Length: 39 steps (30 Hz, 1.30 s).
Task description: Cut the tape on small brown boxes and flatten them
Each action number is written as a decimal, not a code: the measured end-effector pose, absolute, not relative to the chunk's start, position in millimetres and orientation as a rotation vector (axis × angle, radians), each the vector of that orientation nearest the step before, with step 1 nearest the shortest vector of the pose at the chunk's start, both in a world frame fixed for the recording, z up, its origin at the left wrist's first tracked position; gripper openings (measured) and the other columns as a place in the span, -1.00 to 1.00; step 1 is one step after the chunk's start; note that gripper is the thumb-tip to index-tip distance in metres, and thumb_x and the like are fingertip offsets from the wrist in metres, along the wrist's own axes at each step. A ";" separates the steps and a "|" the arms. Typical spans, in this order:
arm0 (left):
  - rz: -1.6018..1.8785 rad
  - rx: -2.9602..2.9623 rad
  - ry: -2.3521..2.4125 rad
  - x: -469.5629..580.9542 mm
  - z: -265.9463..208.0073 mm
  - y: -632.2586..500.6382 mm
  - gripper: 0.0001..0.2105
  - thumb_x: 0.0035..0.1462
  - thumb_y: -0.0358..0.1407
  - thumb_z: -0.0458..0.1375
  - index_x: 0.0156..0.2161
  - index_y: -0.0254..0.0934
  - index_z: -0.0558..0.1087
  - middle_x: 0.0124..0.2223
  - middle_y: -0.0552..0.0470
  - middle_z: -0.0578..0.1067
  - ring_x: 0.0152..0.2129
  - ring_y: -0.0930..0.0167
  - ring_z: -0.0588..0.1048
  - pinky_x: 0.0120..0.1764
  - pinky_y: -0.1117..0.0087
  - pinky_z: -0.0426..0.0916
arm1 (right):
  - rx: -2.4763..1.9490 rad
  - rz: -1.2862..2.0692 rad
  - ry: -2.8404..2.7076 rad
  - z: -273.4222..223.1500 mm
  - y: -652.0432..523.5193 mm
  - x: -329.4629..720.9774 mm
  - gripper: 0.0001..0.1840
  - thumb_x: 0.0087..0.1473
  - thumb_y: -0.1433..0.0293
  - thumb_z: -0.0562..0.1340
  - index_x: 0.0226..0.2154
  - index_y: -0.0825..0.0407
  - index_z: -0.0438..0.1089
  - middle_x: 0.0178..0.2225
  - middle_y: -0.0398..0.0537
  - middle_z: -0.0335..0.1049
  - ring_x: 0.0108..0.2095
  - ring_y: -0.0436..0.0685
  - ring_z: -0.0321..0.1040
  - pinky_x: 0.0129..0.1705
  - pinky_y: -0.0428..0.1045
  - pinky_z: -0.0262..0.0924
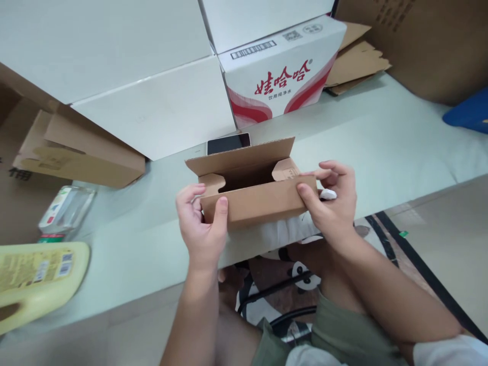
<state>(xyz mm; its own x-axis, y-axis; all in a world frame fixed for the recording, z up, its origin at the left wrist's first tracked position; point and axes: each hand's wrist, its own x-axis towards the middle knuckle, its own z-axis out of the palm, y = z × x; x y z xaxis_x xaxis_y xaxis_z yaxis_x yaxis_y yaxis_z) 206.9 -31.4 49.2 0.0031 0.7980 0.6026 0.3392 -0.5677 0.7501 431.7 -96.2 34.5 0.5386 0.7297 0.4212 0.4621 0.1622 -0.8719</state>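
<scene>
Between my hands is a small brown cardboard box, its long lid flap standing up at the back. Two short end flaps lean inward, and the inside is dark, so its contents cannot be made out. My left hand grips the left end, thumb on the front panel and fingers at the side. At the right end, my right hand holds the box with the thumb on the front corner. A small white object shows by the right fingers; its kind is unclear. Behind the box lies a dark-screened phone-like device.
White cartons and a red-and-white water carton line the back of the pale-covered table. Flattened cardboard lies at back right. On the left are a brown box, a clear pack and a yellow bottle.
</scene>
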 end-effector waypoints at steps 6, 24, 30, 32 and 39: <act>1.304 1.878 1.238 187.5 38.2 -23.7 -0.38 0.11 -0.11 0.35 0.23 -0.01 0.23 0.42 -0.15 0.06 0.39 0.11 0.09 0.34 -0.05 0.10 | -1.537 0.613 -1.168 38.8 -98.0 437.0 -0.39 0.17 0.16 0.29 0.24 -0.13 0.22 0.22 0.12 0.39 0.19 0.33 0.38 0.19 0.32 0.33; 1.427 1.774 0.990 178.4 28.4 -9.1 -0.56 0.03 -0.12 0.41 -0.12 -0.12 0.27 0.01 -0.04 0.45 0.16 0.24 0.45 0.25 0.05 0.30 | -1.441 0.502 -1.272 29.4 -96.8 438.3 -0.27 0.22 0.18 0.25 0.38 -0.27 0.09 0.41 0.02 0.13 0.20 0.25 0.39 0.17 0.20 0.36; 1.382 1.877 1.065 177.8 32.5 -10.5 -0.76 0.10 -0.22 0.32 -0.36 -0.18 0.31 -0.11 -0.02 0.55 0.10 0.25 0.51 0.31 -0.07 0.24 | -1.435 0.447 -1.334 33.4 -93.5 438.9 -0.73 0.19 0.30 0.24 -0.07 -0.06 0.53 0.27 0.08 0.38 0.29 0.33 0.30 0.23 0.31 0.30; 1.295 1.945 1.143 176.9 42.9 -12.7 -0.82 0.13 -0.25 0.28 -0.37 -0.19 0.35 -0.12 -0.03 0.57 0.08 0.24 0.52 0.30 -0.07 0.25 | -1.433 0.427 -1.315 32.2 -91.4 438.1 -0.76 0.17 0.33 0.23 -0.13 -0.04 0.54 0.22 0.11 0.43 0.25 0.32 0.37 0.22 0.32 0.31; 0.740 2.537 1.278 199.7 93.2 -35.9 -0.56 0.15 -0.19 0.24 0.16 -0.11 0.45 0.25 -0.12 0.46 0.33 -0.05 0.24 0.32 -0.31 0.01 | -1.406 0.395 -1.311 30.7 -88.8 434.0 -0.73 0.15 0.38 0.21 -0.14 0.02 0.58 0.14 0.17 0.50 0.21 0.32 0.42 0.20 0.28 0.35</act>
